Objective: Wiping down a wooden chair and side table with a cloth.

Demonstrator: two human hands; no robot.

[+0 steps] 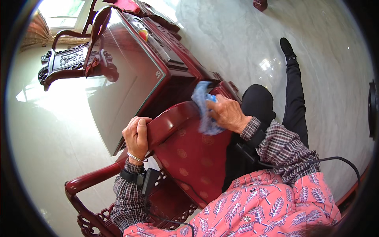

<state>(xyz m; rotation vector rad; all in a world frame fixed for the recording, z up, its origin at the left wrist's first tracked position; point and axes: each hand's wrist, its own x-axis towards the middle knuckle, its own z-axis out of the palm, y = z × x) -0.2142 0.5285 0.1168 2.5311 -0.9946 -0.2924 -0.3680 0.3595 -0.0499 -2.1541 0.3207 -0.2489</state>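
Observation:
My left hand [136, 137] grips the curved end of a glossy dark red wooden armrest [174, 117] on a carved chair. My right hand [227, 112] holds a crumpled blue cloth [205, 114], blurred, against or just above the other end of that curved piece. Which of the two cannot be told. Below lies the chair's red seat cushion [186, 154] with round gold motifs. A cable and a black device are strapped at each of my wrists.
A glass-topped red wooden table [130, 74] stands directly beyond the armrest, its corner close by. Another carved chair [72, 57] is at the upper left. My black-trousered leg [293, 89] stretches over the shiny marble-patterned floor [328, 89]. Cables [340, 158] hang from both wrists.

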